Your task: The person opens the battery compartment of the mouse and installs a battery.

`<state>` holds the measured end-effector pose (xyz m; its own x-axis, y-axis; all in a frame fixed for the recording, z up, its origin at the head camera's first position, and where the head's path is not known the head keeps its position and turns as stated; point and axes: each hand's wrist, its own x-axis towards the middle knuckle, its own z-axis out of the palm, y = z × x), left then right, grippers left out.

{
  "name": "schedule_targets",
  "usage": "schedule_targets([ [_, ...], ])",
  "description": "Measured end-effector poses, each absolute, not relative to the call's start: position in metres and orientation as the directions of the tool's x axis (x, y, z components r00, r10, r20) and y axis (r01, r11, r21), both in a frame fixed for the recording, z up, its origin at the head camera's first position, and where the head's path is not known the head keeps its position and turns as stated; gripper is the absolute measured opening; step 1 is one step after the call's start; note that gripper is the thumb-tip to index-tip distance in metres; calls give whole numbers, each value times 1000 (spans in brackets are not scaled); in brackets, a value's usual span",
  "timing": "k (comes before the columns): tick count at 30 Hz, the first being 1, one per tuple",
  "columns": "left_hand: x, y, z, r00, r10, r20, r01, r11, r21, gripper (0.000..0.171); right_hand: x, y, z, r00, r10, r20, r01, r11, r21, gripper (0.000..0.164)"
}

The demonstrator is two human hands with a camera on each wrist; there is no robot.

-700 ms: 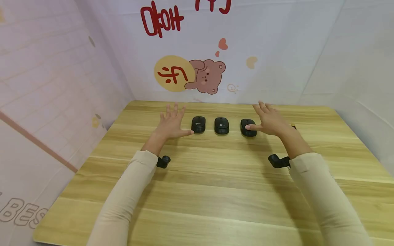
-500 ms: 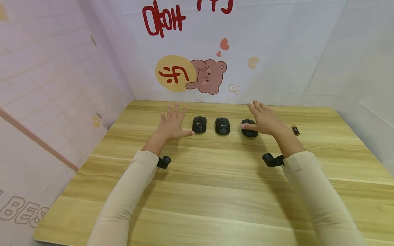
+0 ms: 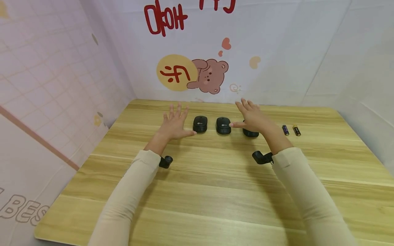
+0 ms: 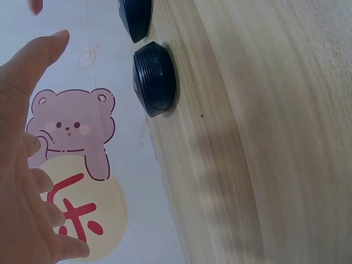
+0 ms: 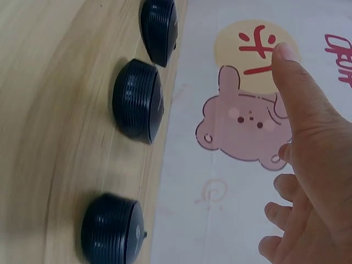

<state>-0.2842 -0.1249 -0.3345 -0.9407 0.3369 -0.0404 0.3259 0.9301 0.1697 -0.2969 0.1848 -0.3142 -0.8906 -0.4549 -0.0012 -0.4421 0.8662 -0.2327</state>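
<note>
Left hand (image 3: 174, 125) and right hand (image 3: 252, 118) hovered empty, fingers spread, near three mice (image 3: 200, 127), logos (image 3: 199, 123) too small to read. "BES" (image 3: 31, 210) marked the backdrop (image 3: 49, 164).

Below and right of the printed pink cartoon bear (image 3: 212, 78), the bare right hand (image 3: 253, 118) hides the upper part of a rounded black plastic mouse (image 3: 251, 134) in the head view. Farther right of the bear, markings on the dark purplish cylindrical battery (image 3: 285, 130) and the black-and-gold cylindrical battery (image 3: 297, 130) are too small to read. Above the bear, large red printed lettering (image 3: 216, 4) is cut by the top edge.
</note>
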Motion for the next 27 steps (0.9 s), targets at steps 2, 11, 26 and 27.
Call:
schedule_targets([
  [2, -284, -126, -335, -941, 335, -39, 324, 930, 174, 104, -299, 178, -316, -886, -464, -2, -452, 864, -223, 99],
  [11, -284, -123, -334, -939, 343, -33, 330, 922, 202, 103, -304, 149, -321, -873, -487, -36, -471, 859, -201, 99],
  [26, -286, -124, -334, -937, 344, -63, 328, 927, 179, 104, -319, 100, -338, -851, -525, -18, -513, 838, -183, 96],
  [27, -286, -124, -335, -937, 344, -63, 328, 928, 177, 104, -320, 96, -339, -850, -526, -22, -515, 839, -178, 97],
])
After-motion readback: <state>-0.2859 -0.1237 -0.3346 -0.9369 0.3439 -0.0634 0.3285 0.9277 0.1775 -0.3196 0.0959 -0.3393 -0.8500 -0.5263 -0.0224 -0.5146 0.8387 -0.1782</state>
